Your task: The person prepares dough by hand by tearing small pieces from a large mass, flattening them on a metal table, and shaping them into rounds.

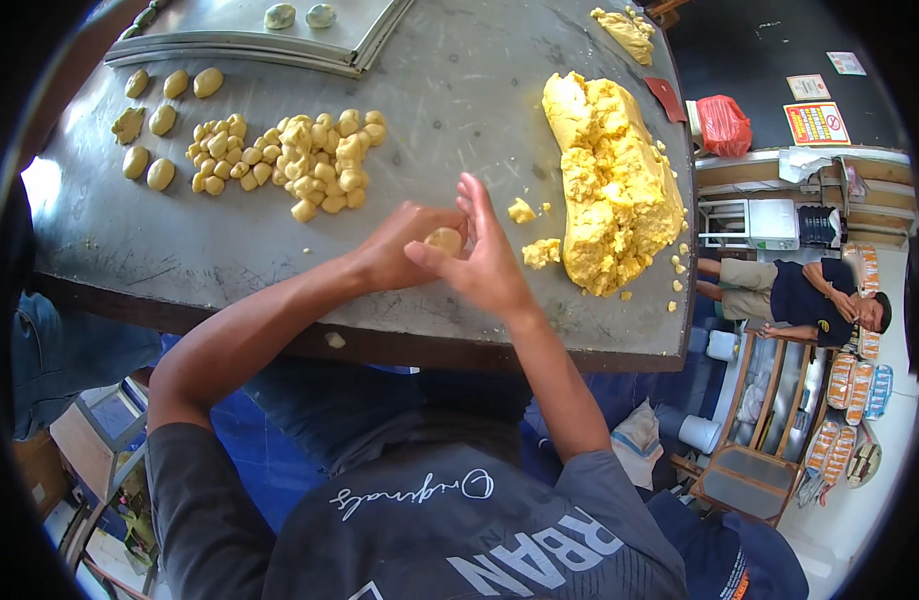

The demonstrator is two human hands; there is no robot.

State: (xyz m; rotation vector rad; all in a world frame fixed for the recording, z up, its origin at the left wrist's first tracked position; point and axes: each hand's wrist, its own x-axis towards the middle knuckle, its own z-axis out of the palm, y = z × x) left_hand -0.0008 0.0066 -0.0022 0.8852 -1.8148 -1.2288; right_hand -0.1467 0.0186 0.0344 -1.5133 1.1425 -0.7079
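Note:
My left hand (400, 245) and my right hand (482, 262) meet above the near part of the metal table (450, 120), cupped around a pale dough ball (443, 240), with my right thumb against it. On the left of the table lie a pile of small dough pieces (320, 160) and several rounded dough portions (162, 120). A large crumbly yellow mass (615, 190) sits right of my hands, with loose crumbs (542, 252) beside it. Another yellow piece (625, 35) is at the far edge, near a red flat scraper (665, 100).
A metal tray (240, 45) with a few pale pieces is at the back left. Another person's arm (65, 75) and jeans (55, 350) are at the left. A person (800, 305) is at the right, near racks and a wooden bench (755, 430). A red bag (725, 125) lies beyond the table.

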